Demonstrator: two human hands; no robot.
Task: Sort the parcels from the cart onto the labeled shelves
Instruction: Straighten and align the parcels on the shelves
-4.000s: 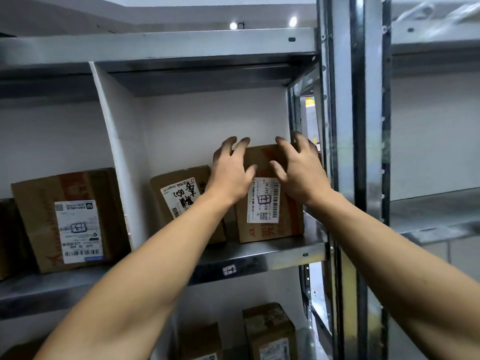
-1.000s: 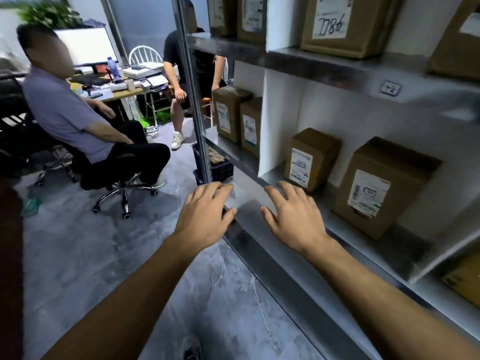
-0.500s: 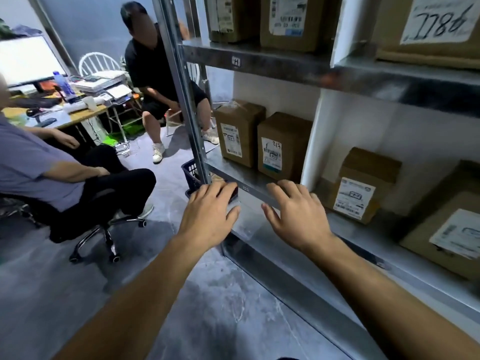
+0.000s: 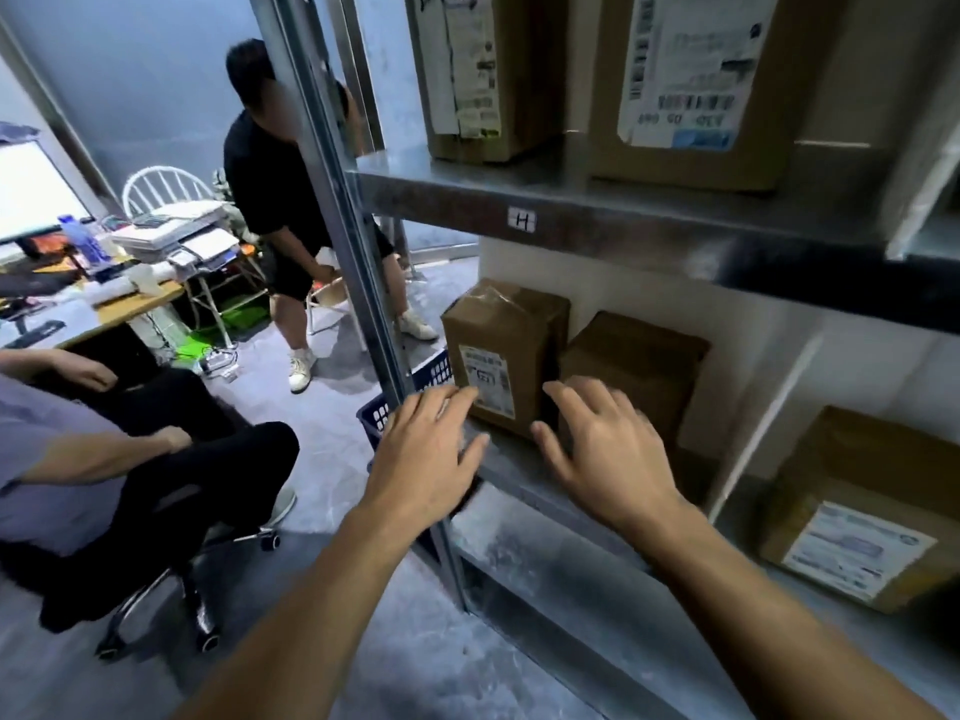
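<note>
Two bare hands are hovering side by side in front of the grey metal lower shelf [image 4: 519,543], both empty. Left hand [image 4: 426,454]: fingers are lying straight and slightly spread, tips overlapping the white label of a tall brown cardboard parcel [image 4: 506,350]; contact cannot be told. Right hand [image 4: 605,454]: fingers are spreading loosely, gripping nothing, in front of a second, squatter brown cardboard parcel [image 4: 636,363].

Both parcels are standing upright on the lower shelf, touching or just beside each other, left of a white upright divider [image 4: 763,423]. A third brown labelled box [image 4: 857,517] is sitting right of that divider.

Above, a grey metal upper shelf [image 4: 649,226] is carrying a small white tag marked "H" [image 4: 521,219] on its front edge. Two large labelled cardboard boxes [image 4: 470,75] [image 4: 691,85] are standing on it.

A blue slotted plastic crate [image 4: 375,415] is showing on the floor behind the silver shelf post [image 4: 332,200], near the left hand. A seated person [image 4: 78,459] and a standing person in black [image 4: 270,200] are occupying the background.
</note>
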